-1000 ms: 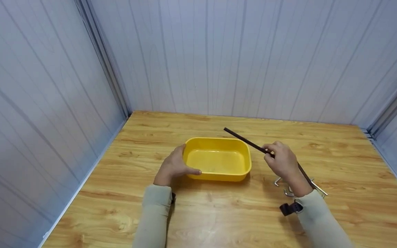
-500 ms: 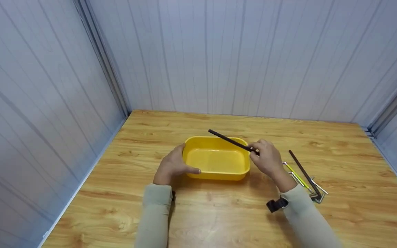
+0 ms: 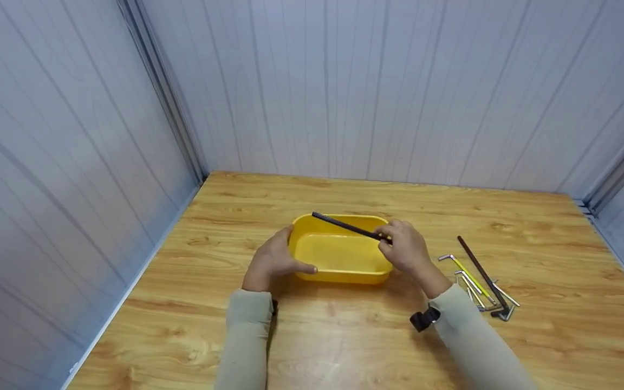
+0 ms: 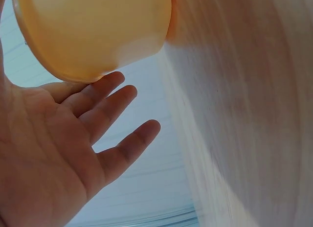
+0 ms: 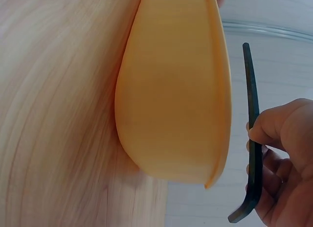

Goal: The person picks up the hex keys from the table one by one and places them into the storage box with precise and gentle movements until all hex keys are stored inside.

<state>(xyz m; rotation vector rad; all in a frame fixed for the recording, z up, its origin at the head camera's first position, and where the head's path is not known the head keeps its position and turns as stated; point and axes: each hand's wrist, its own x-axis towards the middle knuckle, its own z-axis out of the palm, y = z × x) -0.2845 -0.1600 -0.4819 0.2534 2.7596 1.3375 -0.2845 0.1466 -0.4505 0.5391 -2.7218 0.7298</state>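
Note:
A yellow plastic tub sits on the wooden table. My left hand rests against its left end, thumb on the near rim. In the left wrist view the fingers are extended and spread, some fingertips at the tub's rim. Above the tub's right end, my right hand pinches a long black hex key. The key slants over the tub, its far end up and to the left. Its short bent end shows below the fingers in the right wrist view, while the head view hides it behind the hand.
Right of my right arm, several hex keys lie in a loose pile on the table: another black hex key, a yellow hex key and smaller silver hex keys. Pale panel walls stand behind and at both sides.
My right hand has moved left with the black hex key, bringing it from beside the tub to over it. The pile has come into fuller view. My left hand stays at the tub.

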